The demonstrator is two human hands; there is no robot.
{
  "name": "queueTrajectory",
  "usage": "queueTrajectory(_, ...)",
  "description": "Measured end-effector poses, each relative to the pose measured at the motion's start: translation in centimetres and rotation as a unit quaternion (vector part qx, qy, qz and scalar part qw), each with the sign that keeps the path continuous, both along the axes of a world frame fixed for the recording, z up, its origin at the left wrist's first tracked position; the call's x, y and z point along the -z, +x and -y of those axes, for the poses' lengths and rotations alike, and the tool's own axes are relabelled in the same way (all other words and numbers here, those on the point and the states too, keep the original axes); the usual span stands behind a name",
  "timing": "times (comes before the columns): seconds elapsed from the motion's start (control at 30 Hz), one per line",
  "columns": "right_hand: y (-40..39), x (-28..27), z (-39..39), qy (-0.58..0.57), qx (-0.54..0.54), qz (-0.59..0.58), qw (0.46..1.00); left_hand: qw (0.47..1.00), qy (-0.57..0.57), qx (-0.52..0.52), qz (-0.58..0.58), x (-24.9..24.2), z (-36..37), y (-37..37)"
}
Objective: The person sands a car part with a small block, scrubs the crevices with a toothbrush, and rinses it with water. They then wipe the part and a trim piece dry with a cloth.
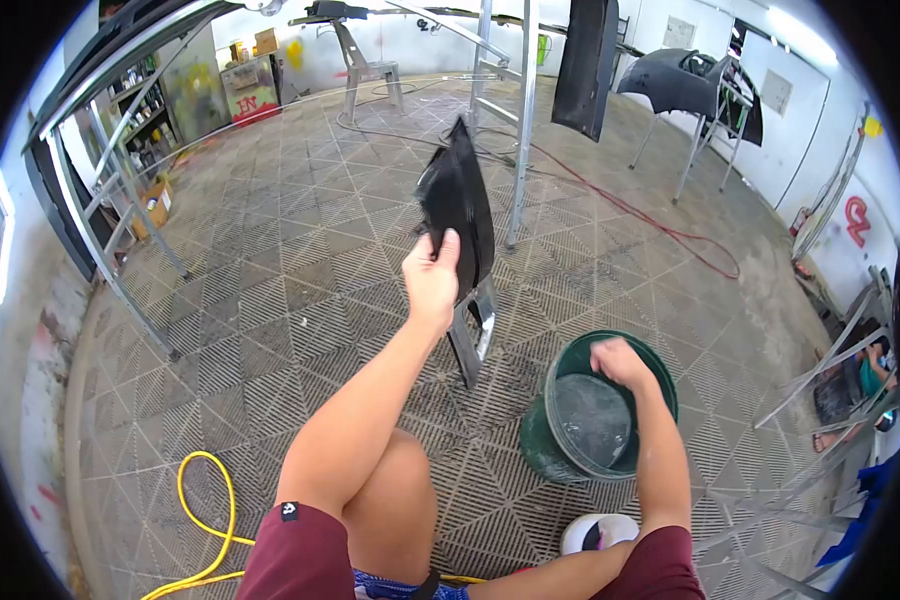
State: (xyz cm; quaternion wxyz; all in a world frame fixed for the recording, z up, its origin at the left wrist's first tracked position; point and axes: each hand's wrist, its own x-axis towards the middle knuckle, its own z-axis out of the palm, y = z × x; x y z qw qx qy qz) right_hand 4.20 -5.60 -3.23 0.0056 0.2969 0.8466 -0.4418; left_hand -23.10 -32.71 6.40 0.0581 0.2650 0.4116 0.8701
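Observation:
My left hand [432,282] is closed on a long black car body panel [467,205], thumb on its near face. The panel stands tilted upright, with a narrow, cut-out lower end [467,345] near the floor. A dark green bucket [540,440] stands in front of me to the right, holding greyish water [592,415]. Over the bucket's opening hangs my right hand [622,362], its fingers curled and slightly blurred. Whatever those fingers may hold is hidden.
Metal stands [523,130] rise ahead and at left. A dark panel [582,70] hangs ahead; a black bumper [670,82] rests on trestles at far right. A red hose [650,205] and a yellow hose [232,500] cross the floor. A person [873,372] is at the right edge.

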Motion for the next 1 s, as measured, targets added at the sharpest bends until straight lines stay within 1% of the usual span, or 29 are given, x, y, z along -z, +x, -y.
queueTrajectory(0.03, 1.4, 2.1, -1.6, -0.062, -0.032, 0.103, 0.992, 0.998, 0.028, 0.016, 0.046, 0.0, 0.7, -0.8)
queueTrajectory(0.1, 2.9, 10.2, -3.7, -0.062, 0.020, 0.293, 0.954, 0.990, 0.050, 0.047, 0.121, 0.4, 2.0, -2.4)
queueTrajectory(0.13, 3.9, 14.3, -4.6, 0.040, -0.020, 0.334, 0.942, 0.991, 0.059, 0.055, 0.111, 1.1, 2.6, -3.1)
queueTrajectory(0.17, 5.1, 19.1, -6.3, 0.145, -0.057, 0.369, 0.916, 0.989, 0.044, 0.069, 0.126, 1.4, 3.1, -3.6)
queueTrajectory(0.2, 5.9, 19.8, -5.1, 0.103, -0.006, 0.382, 0.918, 0.985, 0.042, 0.084, 0.146, 0.3, 3.7, -2.6)
queueTrajectory(0.23, 5.9, 18.6, -3.2, -0.038, 0.094, 0.354, 0.930, 0.980, 0.039, 0.098, 0.166, -0.8, 4.3, -1.7)
queueTrajectory(0.27, 5.9, 17.7, -2.3, -0.176, 0.185, 0.316, 0.914, 0.983, 0.035, 0.105, 0.144, -0.4, 4.4, -2.2)
queueTrajectory(0.3, 5.0, 16.5, -2.2, -0.289, 0.222, 0.279, 0.888, 0.984, 0.030, 0.109, 0.138, 0.0, 4.5, -3.0)
queueTrajectory(0.33, 3.6, 16.6, -3.9, -0.373, 0.142, 0.206, 0.894, 0.986, 0.006, 0.107, 0.129, 0.6, 4.6, -3.7)
queueTrajectory(0.37, 2.2, 12.8, -4.2, -0.456, 0.142, 0.157, 0.865, 0.986, -0.019, 0.107, 0.125, 1.3, 4.8, -3.8)
queueTrajectory(0.4, 0.7, 8.7, -2.8, -0.481, 0.112, 0.043, 0.868, 0.982, -0.030, 0.133, 0.133, -0.3, 5.4, -2.0)
queueTrajectory(0.43, -0.9, 4.5, -1.3, -0.512, 0.077, -0.071, 0.852, 0.983, -0.050, 0.141, 0.107, 0.3, 5.4, -2.2)
queueTrajectory(0.47, -3.7, 0.5, 1.0, -0.553, 0.096, -0.158, 0.813, 0.981, -0.062, 0.155, 0.102, 1.2, 5.0, -2.4)
queueTrajectory(0.5, -6.5, -2.6, 3.8, -0.572, 0.055, -0.270, 0.772, 0.978, -0.073, 0.169, 0.096, 1.8, 4.3, -2.4)
queueTrajectory(0.53, -8.9, -6.1, 6.3, -0.477, 0.006, -0.287, 0.831, 0.979, -0.080, 0.162, 0.095, 1.9, 3.6, -1.5)
queueTrajectory(0.57, -12.6, -7.9, 9.8, -0.368, 0.067, -0.386, 0.843, 0.976, -0.092, 0.175, 0.089, 2.3, 3.1, -1.0)
queueTrajectory(0.6, -15.4, -8.7, 11.9, -0.005, 0.026, -0.451, 0.892, 0.977, -0.097, 0.172, 0.079, 2.8, 2.2, -0.8)
queueTrajectory(0.63, -17.2, -9.7, 14.5, 0.238, 0.043, -0.482, 0.842, 0.978, -0.101, 0.169, 0.068, 3.3, 1.5, -0.5)
queueTrajectory(0.67, -19.0, -9.3, 16.3, 0.295, 0.064, -0.505, 0.809, 0.976, -0.087, 0.185, 0.069, 2.4, 1.5, 0.9)
queueTrajectory(0.7, -19.6, -9.0, 18.9, 0.387, 0.081, -0.449, 0.802, 0.975, -0.072, 0.198, 0.067, 1.2, 1.8, 1.8)
queueTrajectory(0.73, -19.7, -8.3, 21.1, 0.380, 0.109, -0.463, 0.793, 0.972, -0.055, 0.214, 0.084, 1.6, 1.7, 1.4)
queueTrajectory(0.77, -19.5, -7.3, 22.9, 0.388, 0.119, -0.447, 0.797, 0.973, -0.061, 0.203, 0.096, 0.8, 2.6, 1.5)
queueTrajectory(0.83, -18.4, -5.2, 26.3, 0.398, 0.071, -0.435, 0.805, 0.976, -0.061, 0.180, 0.108, 0.0, 4.7, 0.3)
queueTrajectory(0.87, -17.3, -4.0, 27.7, 0.395, 0.036, -0.419, 0.817, 0.983, -0.065, 0.139, 0.098, -0.3, 5.5, -0.4)
queueTrajectory(0.9, -16.1, -3.0, 28.8, 0.393, -0.001, -0.404, 0.826, 0.974, -0.020, 0.190, 0.119, -0.8, 6.5, -1.0)
queueTrajectory(0.93, -14.9, -2.4, 29.3, 0.409, -0.045, -0.379, 0.829, 0.979, -0.002, 0.174, 0.105, -0.7, 7.1, -2.1)
queueTrajectory(0.97, -14.3, -1.0, 29.6, 0.394, -0.057, -0.365, 0.842, 0.983, 0.019, 0.156, 0.091, -0.7, 7.7, -3.1)
queueTrajectory(1.0, -14.2, 0.8, 29.3, 0.376, -0.045, -0.357, 0.854, 0.984, 0.021, 0.156, 0.087, -1.1, 8.6, -3.7)
